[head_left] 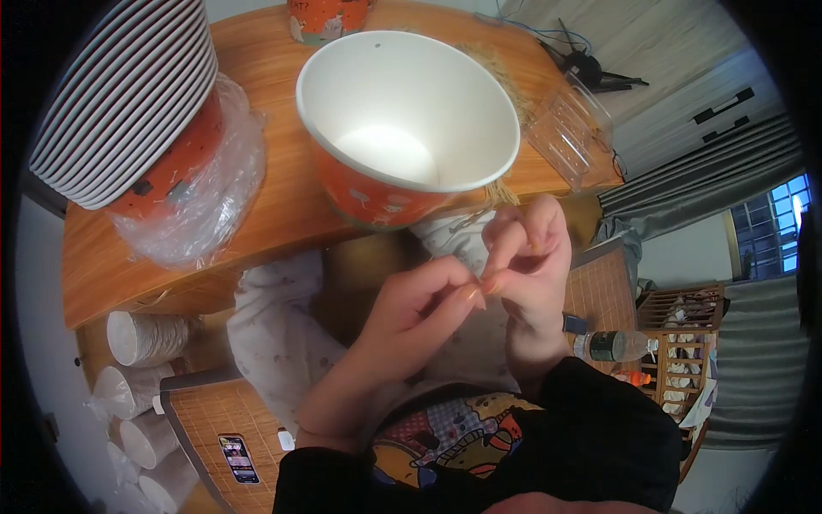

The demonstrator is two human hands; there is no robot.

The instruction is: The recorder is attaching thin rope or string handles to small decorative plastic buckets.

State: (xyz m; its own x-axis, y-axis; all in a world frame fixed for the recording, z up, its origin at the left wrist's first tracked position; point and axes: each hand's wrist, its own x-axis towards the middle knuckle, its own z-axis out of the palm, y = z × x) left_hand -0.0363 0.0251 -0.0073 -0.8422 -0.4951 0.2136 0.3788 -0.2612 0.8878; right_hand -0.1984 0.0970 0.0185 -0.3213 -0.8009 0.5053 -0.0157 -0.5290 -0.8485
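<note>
My left hand [411, 321] and my right hand [533, 265] meet above my lap, thumbs and forefingertips pinched together. Whatever sits between the fingertips is too small to make out. Just beyond them, a large orange paper bucket [377, 199] with a white inside and rolled rim stands near the front edge of the wooden table [274, 43]. Neither hand touches it. A small dark spot shows on its inner wall near the far rim.
A tall stack of nested paper buckets [128, 94], partly in clear plastic wrap [210, 201], stands at left. Beyond the bucket are another orange bucket [325, 19], straw-like strands [501, 73] and a clear plastic rack [565, 128]. A phone [238, 458] lies lower left; a bottle [616, 345] is at right.
</note>
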